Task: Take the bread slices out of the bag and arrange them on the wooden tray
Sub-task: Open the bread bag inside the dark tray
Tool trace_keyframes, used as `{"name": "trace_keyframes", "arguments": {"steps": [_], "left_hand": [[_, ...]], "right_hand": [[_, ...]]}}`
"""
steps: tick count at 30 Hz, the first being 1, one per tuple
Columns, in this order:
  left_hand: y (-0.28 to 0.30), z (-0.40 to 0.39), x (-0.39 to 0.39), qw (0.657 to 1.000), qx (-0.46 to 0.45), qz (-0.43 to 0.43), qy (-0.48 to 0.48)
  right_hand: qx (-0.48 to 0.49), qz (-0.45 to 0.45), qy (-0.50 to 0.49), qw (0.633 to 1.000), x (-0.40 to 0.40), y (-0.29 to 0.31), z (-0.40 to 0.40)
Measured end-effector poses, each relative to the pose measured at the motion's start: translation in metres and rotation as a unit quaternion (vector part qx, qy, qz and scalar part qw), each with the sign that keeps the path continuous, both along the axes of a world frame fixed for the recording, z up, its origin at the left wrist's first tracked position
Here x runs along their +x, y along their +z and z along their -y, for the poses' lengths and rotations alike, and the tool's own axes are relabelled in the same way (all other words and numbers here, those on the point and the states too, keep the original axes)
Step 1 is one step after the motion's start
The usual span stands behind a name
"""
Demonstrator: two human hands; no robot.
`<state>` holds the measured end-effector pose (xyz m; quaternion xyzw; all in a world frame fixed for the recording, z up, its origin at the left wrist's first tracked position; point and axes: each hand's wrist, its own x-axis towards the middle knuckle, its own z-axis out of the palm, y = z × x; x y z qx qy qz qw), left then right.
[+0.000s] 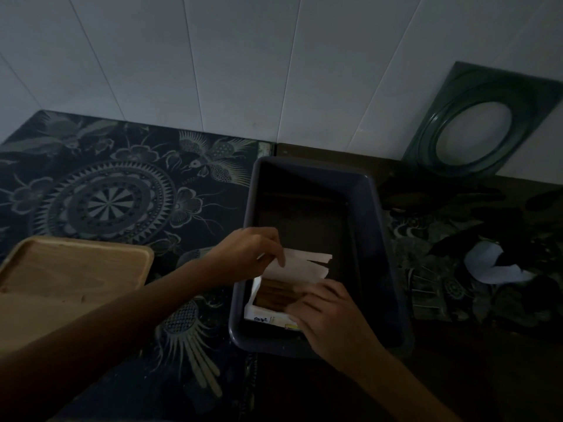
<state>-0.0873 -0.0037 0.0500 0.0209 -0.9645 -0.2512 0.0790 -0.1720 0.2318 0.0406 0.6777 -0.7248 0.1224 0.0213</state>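
A white bread bag (300, 264) lies in the near end of a dark plastic tub (374, 208), its mouth open and brown bread slices (275, 295) showing inside. My left hand (246, 254) pinches the bag's upper white flap and holds it up. My right hand (326, 315) rests over the slices at the bag's opening, fingers on them; a firm grip is not visible. The light wooden tray (73, 266) sits to the left on the patterned cloth, with nothing on it. The scene is dim.
A dark patterned cloth (106, 193) covers the counter. A dark green square frame with a round hole (481, 123) leans on the white tiled wall at the back right. Crumpled white paper and dark shapes (493, 266) lie right of the tub.
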Motion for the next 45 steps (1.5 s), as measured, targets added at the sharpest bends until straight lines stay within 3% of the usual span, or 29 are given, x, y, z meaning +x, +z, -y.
{"name": "trace_keyframes", "arguments": {"steps": [14,19,24,32,34,37,41,45], "left_hand": [[0.009,-0.006,-0.013,0.999,0.001,-0.024,0.027],[0.012,-0.005,-0.016,0.997,-0.012,-0.041,0.069],[0.012,-0.011,-0.012,0.998,-0.024,-0.041,0.048],[0.013,-0.009,-0.007,0.997,-0.056,-0.043,0.016],[0.013,-0.009,-0.005,0.997,-0.059,-0.048,0.008],[0.014,-0.007,-0.003,0.998,-0.045,-0.048,0.005],[0.013,-0.005,0.002,0.998,0.003,-0.066,0.02],[0.009,-0.002,0.006,0.995,0.045,-0.081,0.034]], "right_hand": [[0.138,0.014,0.014,0.99,0.025,0.033,-0.023],[0.168,0.029,-0.011,0.985,0.035,0.034,-0.029],[0.212,0.082,-0.063,0.972,0.033,0.03,-0.032],[0.06,0.104,-0.091,0.989,0.034,0.045,0.0],[0.088,0.13,-0.11,0.981,0.033,0.047,0.026],[0.204,0.165,-0.155,0.952,0.03,0.045,0.061],[0.247,0.103,-0.163,0.95,0.027,0.032,0.08],[0.371,0.085,-0.157,0.911,0.031,0.014,0.098]]}}
